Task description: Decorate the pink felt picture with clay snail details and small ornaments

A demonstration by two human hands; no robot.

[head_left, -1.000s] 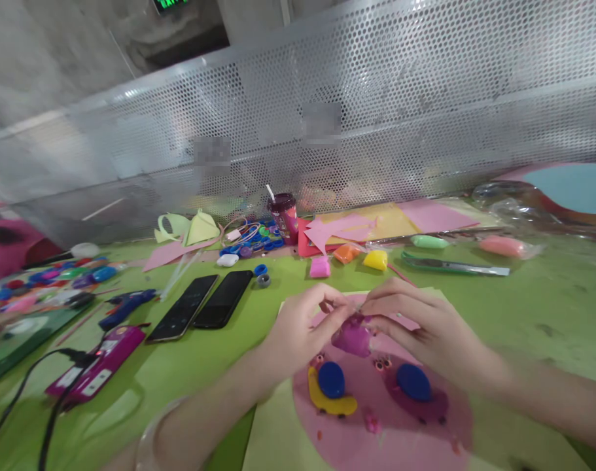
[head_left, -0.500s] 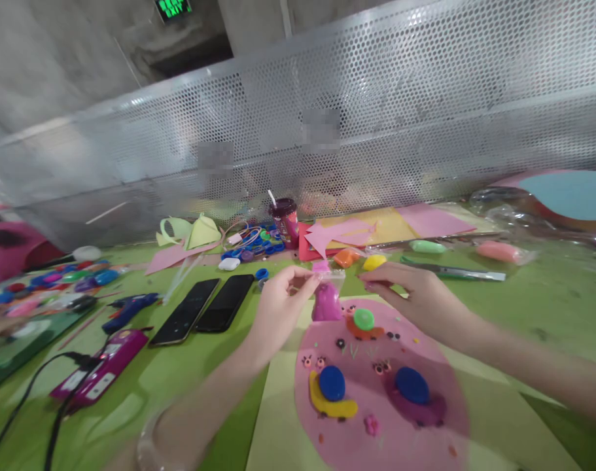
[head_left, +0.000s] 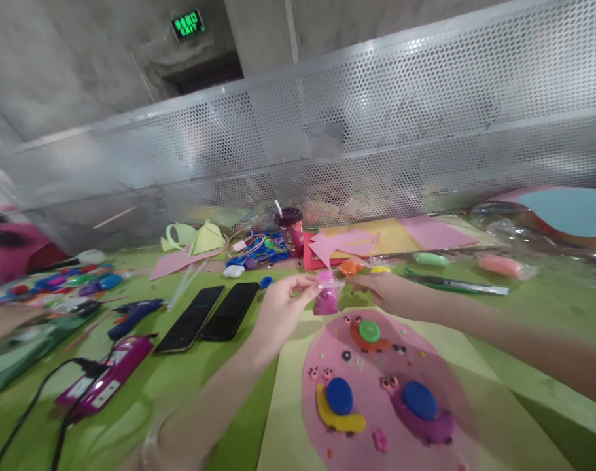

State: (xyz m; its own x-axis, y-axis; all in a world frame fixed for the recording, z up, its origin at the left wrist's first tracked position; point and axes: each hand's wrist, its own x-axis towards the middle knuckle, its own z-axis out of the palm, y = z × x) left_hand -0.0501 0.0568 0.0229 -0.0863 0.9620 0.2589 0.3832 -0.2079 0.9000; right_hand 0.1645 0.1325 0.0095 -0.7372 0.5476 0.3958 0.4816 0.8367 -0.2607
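Note:
My left hand point(head_left: 290, 297) pinches the top edge of a small clear bag of purple clay point(head_left: 326, 302), which hangs just past the paper's far edge. My right hand point(head_left: 383, 291) is beside the bag's right end, fingers together and pointing left; what they hold, if anything, I cannot make out. Right behind it are an orange clay packet point(head_left: 350, 266) and a partly hidden yellow one point(head_left: 380, 269). Below the hands lies a pink oval point(head_left: 371, 392) on pale yellow paper point(head_left: 285, 405), bearing a yellow snail point(head_left: 339, 418), a purple snail point(head_left: 428, 424) and an orange snail point(head_left: 361, 340).
Two phones point(head_left: 192, 320) point(head_left: 231, 312), a blue glue gun point(head_left: 135, 317) and a purple power strip point(head_left: 108, 378) lie left. Behind stand a lidded cup point(head_left: 291, 234) and coloured paper point(head_left: 390, 237). A cutter knife point(head_left: 457, 283) lies right. Another person's hand point(head_left: 10, 322) is at far left.
My hands were together over the purple clay bag above the pink oval. They have since parted and moved away from me, the bag staying in my left hand. The orange snail is uncovered.

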